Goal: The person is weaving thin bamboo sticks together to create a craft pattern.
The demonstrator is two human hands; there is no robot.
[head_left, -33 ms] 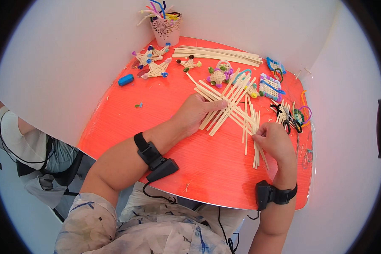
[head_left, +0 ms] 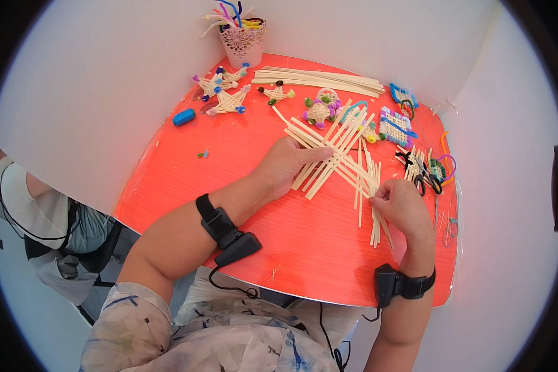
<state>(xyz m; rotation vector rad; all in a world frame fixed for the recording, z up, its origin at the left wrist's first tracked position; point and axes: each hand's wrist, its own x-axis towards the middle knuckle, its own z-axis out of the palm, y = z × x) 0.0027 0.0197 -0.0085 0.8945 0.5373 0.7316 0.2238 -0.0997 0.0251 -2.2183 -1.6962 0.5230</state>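
Note:
Flat pale strips cross over and under each other in a woven lattice, held up over the red table. My left hand is closed on its left side, thumb on top near the crossing and fingers underneath, mostly hidden. At the lower right ends of the strips, my right hand is closed in a pinch, thumb against forefinger, gripping a strip tip there. Several loose strips lie on the table under and beside the lattice, close to my right fingers.
On the red table, finished woven stars and a woven square lie toward the back. A bundle of long strips and a pink pot of pipe cleaners stand behind. Black-handled scissors rest at right; a blue object lies left.

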